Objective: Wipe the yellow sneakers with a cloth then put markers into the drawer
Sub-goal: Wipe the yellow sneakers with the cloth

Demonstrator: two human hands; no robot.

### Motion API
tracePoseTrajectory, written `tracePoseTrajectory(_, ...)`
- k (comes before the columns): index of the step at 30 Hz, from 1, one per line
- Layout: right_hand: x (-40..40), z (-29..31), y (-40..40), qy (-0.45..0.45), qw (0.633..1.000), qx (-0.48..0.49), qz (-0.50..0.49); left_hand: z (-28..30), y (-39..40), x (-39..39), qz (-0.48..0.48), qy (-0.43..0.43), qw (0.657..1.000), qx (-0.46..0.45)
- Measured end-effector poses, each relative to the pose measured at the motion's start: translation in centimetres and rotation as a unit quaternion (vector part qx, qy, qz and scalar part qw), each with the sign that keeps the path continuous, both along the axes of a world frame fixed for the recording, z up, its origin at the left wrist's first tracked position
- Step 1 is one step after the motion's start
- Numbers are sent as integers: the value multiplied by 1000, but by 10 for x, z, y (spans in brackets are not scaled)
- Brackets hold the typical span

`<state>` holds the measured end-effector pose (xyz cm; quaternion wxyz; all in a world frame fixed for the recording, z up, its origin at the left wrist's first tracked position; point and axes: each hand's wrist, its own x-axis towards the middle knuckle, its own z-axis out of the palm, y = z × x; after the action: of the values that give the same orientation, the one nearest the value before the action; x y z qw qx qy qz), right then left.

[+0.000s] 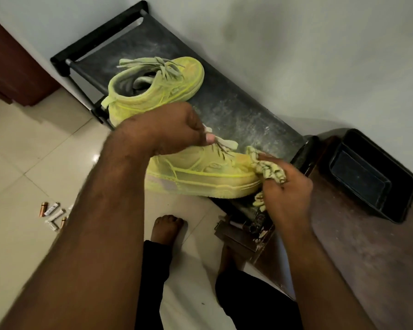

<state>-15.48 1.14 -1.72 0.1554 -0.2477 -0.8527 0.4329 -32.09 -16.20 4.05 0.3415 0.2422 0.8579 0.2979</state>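
Two yellow sneakers stand on a dusty black shoe rack. The far sneaker sits upright with loose laces. The near sneaker lies at the rack's front edge. My left hand grips its collar and laces from above. My right hand holds a crumpled patterned cloth against the sneaker's toe. Several small markers and tubes lie on the floor tiles at the lower left.
A black plastic tray rests on a brown wooden surface at the right. A dark wooden cabinet stands at the upper left. My bare foot is on the tiled floor below the rack. A white wall runs behind.
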Motion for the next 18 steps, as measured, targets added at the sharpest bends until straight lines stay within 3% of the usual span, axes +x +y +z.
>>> tracePoseTrajectory(2, -1, 3, -4, 9, 999, -1, -35, -1, 8, 5, -29, 4, 1000, -1)
tracePoseTrajectory(5, 3, 14, -32, 86, 993, 23, 83, -2, 16, 14, -42, 22, 999, -16)
tracePoseTrajectory(7, 6, 14, -38, 88, 985, 46, 142, -4, 21, 25, -35, 69, 996, -51)
tracePoseTrajectory(10, 9, 8, -11, -12, 994, 71, 81, -7, 29, 52, 5, 144, 983, -110)
tracePoseTrajectory(13, 8, 0, 6, -118, 991, 56, 5, -12, 38, 69, 39, 165, 977, -133)
tracePoseTrajectory(18, 7, 7, -23, 43, 990, 57, 126, -16, 42, 70, 89, 194, 969, -125)
